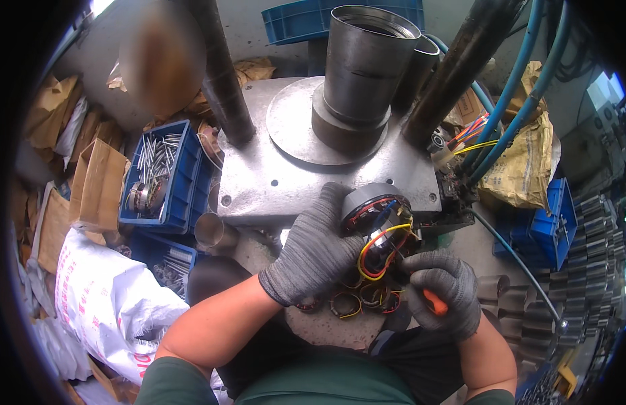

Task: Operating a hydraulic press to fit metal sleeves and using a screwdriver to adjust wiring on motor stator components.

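Observation:
In a grey knitted glove, my left hand (319, 246) is closed on a motor stator (373, 197), a grey metal ring with windings inside. It is tilted in front of the press table's near edge. Yellow, red and blue wires (364, 260) loop out of its near side. My right hand (444, 290), gloved alike, is closed round an orange-handled screwdriver (435, 302) just right of the wires. A thin shaft seems to point from the fingers toward the stator; its tip is hard to make out.
A steel press table (252, 182) carries a round plate and a tall metal cylinder (367, 67) between two dark columns. Blue crates (181, 196) with metal rods stand left, beside a white sack (110, 304). More wired stators (346, 304) lie below my hands. Metal sleeves (535, 304) are stacked right.

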The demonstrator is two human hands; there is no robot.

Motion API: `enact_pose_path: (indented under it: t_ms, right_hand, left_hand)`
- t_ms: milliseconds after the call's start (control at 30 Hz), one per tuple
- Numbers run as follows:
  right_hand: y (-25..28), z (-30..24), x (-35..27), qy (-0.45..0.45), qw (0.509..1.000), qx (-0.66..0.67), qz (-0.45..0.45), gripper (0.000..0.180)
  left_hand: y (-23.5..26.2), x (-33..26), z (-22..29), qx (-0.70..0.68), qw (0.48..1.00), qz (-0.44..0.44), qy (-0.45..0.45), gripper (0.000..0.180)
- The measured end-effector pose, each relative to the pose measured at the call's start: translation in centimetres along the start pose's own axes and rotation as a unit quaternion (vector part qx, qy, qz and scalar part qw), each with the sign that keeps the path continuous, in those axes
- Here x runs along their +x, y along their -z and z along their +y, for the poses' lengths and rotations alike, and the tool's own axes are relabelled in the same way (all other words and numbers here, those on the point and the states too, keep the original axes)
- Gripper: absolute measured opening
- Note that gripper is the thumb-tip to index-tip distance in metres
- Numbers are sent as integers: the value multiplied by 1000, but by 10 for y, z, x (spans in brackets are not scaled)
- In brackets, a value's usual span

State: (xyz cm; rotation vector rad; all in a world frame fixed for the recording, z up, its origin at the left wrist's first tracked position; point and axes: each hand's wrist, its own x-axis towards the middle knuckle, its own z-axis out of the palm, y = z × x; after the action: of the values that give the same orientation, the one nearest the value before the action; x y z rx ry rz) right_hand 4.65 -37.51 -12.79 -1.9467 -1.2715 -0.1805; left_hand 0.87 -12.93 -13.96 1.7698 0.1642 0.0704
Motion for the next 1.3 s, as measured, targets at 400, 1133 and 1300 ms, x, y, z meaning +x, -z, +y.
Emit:
enact_pose_path:
  t_ms: [400, 1133, 1300]
  right_hand:
    - [-13, 13, 1, -22, 998, -31, -43, 30]
    - [-8, 7, 2, -53, 998, 30, -5, 28]
    - [7, -1, -7, -42, 997, 58, 12, 28]
  left_hand:
    - [-9, -5, -20, 86, 995, -9, -48, 60]
    - [-3, 4, -16, -35, 999, -11, 2, 56]
    - [1, 5, -3, -6, 999, -16, 34, 55]
